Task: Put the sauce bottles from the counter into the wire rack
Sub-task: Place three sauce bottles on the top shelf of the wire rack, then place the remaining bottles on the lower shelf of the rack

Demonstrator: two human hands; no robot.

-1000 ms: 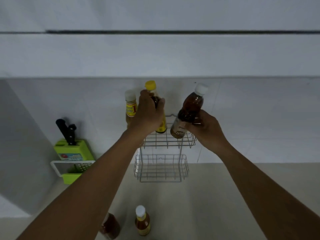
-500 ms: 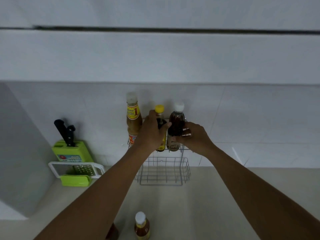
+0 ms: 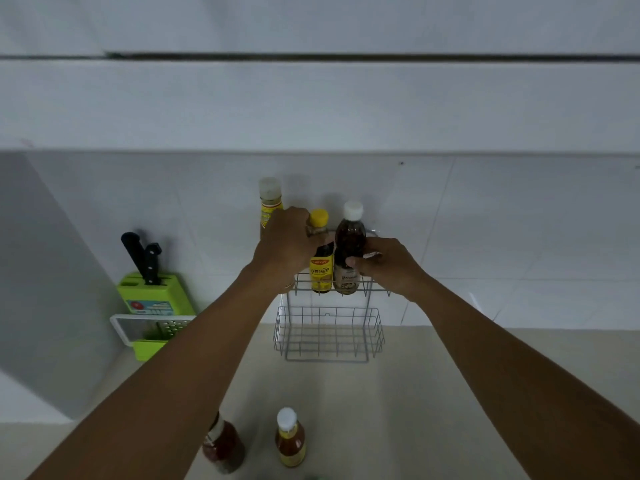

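A two-tier wire rack (image 3: 329, 336) stands against the tiled wall. Three bottles stand upright in its upper tier: a tall one with a pale cap (image 3: 270, 206) at the left, a dark yellow-capped bottle (image 3: 321, 268) in the middle, and a brown white-capped bottle (image 3: 349, 247) at the right. My left hand (image 3: 287, 244) is wrapped around the yellow-capped bottle. The white-capped bottle is held low on its right side by my right hand (image 3: 389, 263). Two more bottles stand on the counter near me: a white-capped one (image 3: 290, 438) and a dark red one (image 3: 223, 445) partly behind my left arm.
A green knife block (image 3: 154, 294) with two black-handled knives sits at the left by the wall, with a white-framed grater (image 3: 149, 332) leaning in front of it. The rack's lower tier holds nothing. A beige counter (image 3: 398, 410) runs below; a cabinet overhangs above.
Both hands came down and lowered their bottles into the rack's upper tier. The white-capped bottle went from tilted in the air to upright beside the yellow-capped one.
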